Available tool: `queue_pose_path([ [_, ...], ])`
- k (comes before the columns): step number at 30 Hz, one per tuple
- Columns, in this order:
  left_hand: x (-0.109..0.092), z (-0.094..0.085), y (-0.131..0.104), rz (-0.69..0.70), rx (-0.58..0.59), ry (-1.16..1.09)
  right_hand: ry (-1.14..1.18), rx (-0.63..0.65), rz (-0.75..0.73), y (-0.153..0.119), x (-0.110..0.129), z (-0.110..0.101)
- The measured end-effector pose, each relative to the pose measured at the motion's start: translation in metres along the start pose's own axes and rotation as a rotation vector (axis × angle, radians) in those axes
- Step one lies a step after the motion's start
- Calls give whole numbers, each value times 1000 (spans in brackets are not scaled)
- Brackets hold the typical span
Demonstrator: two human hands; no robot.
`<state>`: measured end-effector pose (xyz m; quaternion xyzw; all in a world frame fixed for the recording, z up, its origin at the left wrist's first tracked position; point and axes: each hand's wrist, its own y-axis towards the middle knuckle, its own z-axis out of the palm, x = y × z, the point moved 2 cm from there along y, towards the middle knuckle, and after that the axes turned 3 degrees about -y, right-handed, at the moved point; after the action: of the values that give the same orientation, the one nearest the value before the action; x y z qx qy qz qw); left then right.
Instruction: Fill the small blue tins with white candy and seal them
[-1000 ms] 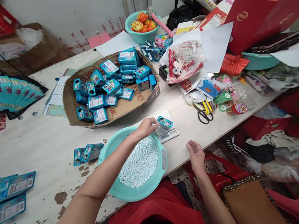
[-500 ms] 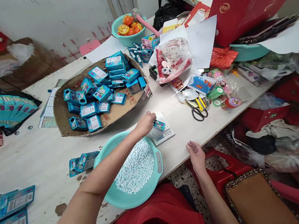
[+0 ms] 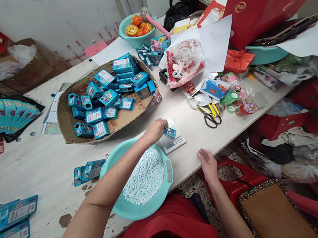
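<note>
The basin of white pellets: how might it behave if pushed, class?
The basin looks like smooth plastic, so it probably slides. The loose pellets likely shift if it tilts. Near the edge of the table, it might tip.

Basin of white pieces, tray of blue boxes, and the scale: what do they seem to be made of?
The basin looks like smooth turquoise plastic, going by its soft sheen and rim handle. The tray seems to be matt brown cardboard: bent walls, rough edges, printed marks. The scale has a pale, smooth body, likely plastic, though the picture doesn't settle it.
</note>
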<state>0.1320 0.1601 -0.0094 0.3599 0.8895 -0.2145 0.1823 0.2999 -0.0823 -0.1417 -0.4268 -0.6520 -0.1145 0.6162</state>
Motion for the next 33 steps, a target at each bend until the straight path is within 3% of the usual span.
queue_pose_path([
  [9,-11,13,-3,-27,-100,113,-19,7,15,-4,-2,3],
  [17,14,18,-8,-87,-201,-75,-29,8,15,-4,-6,0],
  [21,23,13,-35,-103,-391,-212,-15,13,9,-4,-7,1],
  [24,38,25,-79,-279,-466,-189,-9,4,8,-4,-9,-2],
  [26,51,46,-112,-440,-360,-75,-10,-5,13,-3,-11,-5],
  [28,61,75,-143,-552,-160,46,-11,-8,17,-2,-12,-6],
  [30,65,103,-166,-584,21,100,-12,-2,21,-1,-12,-6],
  [33,62,127,-185,-535,164,43,-23,9,16,1,-9,-1],
])
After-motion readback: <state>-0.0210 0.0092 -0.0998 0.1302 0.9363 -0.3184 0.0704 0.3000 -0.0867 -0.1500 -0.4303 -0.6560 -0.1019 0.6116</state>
